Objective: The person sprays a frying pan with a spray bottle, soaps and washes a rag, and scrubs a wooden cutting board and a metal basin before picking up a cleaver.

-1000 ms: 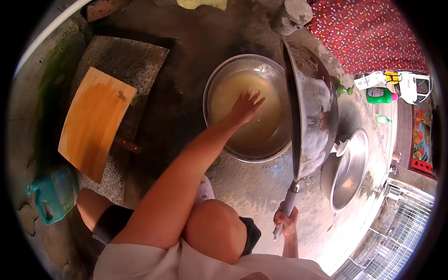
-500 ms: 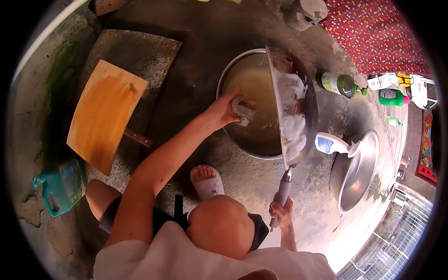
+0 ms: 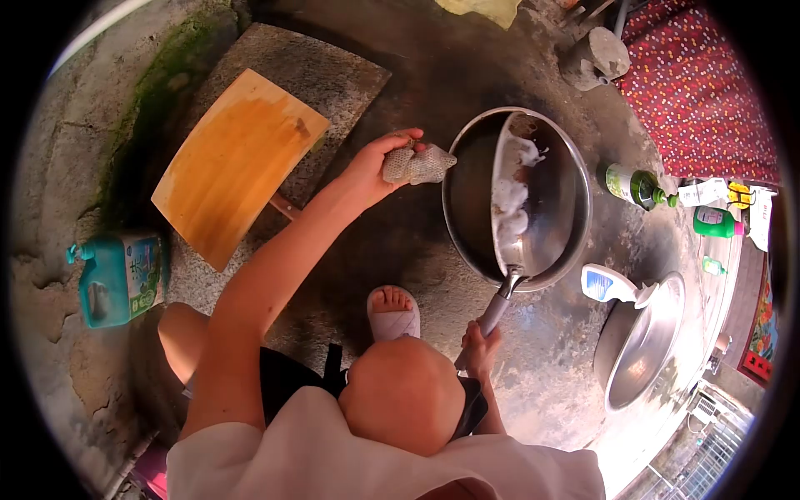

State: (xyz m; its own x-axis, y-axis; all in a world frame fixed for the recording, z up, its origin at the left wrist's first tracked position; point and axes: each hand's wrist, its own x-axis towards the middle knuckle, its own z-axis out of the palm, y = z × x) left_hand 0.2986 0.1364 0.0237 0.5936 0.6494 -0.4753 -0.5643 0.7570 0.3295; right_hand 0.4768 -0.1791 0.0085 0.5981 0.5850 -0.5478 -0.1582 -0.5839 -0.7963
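My left hand (image 3: 372,171) is closed around a greyish mesh scrubbing cloth (image 3: 418,164), held in the air just left of the round metal basin (image 3: 448,218). My right hand (image 3: 482,346) grips the grey handle of a frying pan (image 3: 557,200). The pan is tilted on edge within the basin, and white suds run along its inner side. Dark liquid shows in the left part of the basin; the pan covers the rest.
At left, a wooden cutting board (image 3: 237,167) lies on a stone slab (image 3: 354,71), with a handle (image 3: 285,207) sticking out beneath. A teal jug (image 3: 112,283) stands nearby. Rightward are a green bottle (image 3: 637,185), a spray bottle (image 3: 607,283) and a metal bowl (image 3: 637,350).
My left hand has lifted the scrubbing cloth out of the basin and moved left. The pan sits lower inside the basin, with less foam on it. The view has shifted.
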